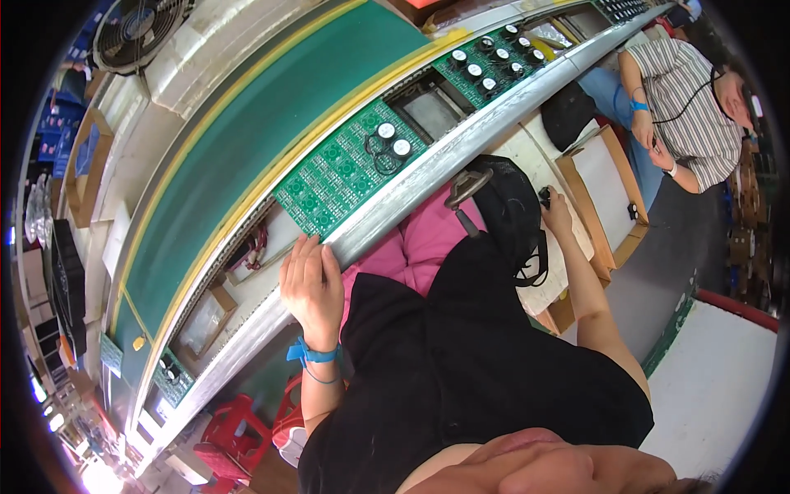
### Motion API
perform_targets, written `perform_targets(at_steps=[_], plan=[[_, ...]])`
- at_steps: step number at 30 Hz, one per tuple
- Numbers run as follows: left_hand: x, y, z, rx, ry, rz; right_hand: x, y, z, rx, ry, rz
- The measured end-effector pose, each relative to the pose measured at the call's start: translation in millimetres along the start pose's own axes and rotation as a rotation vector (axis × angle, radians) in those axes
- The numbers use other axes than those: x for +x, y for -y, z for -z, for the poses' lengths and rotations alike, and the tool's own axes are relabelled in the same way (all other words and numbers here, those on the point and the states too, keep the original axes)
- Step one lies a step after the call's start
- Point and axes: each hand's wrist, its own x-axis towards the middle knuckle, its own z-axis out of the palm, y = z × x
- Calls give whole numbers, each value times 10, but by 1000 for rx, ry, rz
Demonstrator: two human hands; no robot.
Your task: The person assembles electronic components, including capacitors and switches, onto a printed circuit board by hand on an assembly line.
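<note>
My left hand (pixel 311 284) rests on the metal rail (pixel 370 216), fingers stretched out and their tips at the near corner of a green circuit board (pixel 329 177). Two round, white-topped black parts with black wire loops (pixel 387 152) stand on the far right end of this board. Off to the right, my right hand (pixel 559 212) has its fingers closed around a small black part (pixel 546 196), over a pale worktop (pixel 535 156) next to an open cardboard box (pixel 597 193). That part's exact kind is too small to make out.
Another green board (pixel 490 66) with several white-topped parts sits farther along the rail. A green conveyor belt (pixel 271 107) runs behind. A black mesh bag (pixel 506 198) and a metal clamp (pixel 467 193) are near my lap. A co-worker in a striped shirt (pixel 687 103) sits at the right.
</note>
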Motion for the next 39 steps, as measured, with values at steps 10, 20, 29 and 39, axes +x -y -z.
perform_targets(at_steps=[10, 20, 29, 39], plan=[[78, -538, -38, -716, 250, 289, -113, 349, 771, 393, -160, -94], [350, -1227, -661, -1674, 715, 599, -971, 2561, 2048, 429, -2, 811], [260, -859, -493, -2179, 578, 1026, -816, 2853, 2165, 712, 518, 755], [233, -734, -331, -1856, 420, 851, -779, 3146, 2047, 910, 627, 605]])
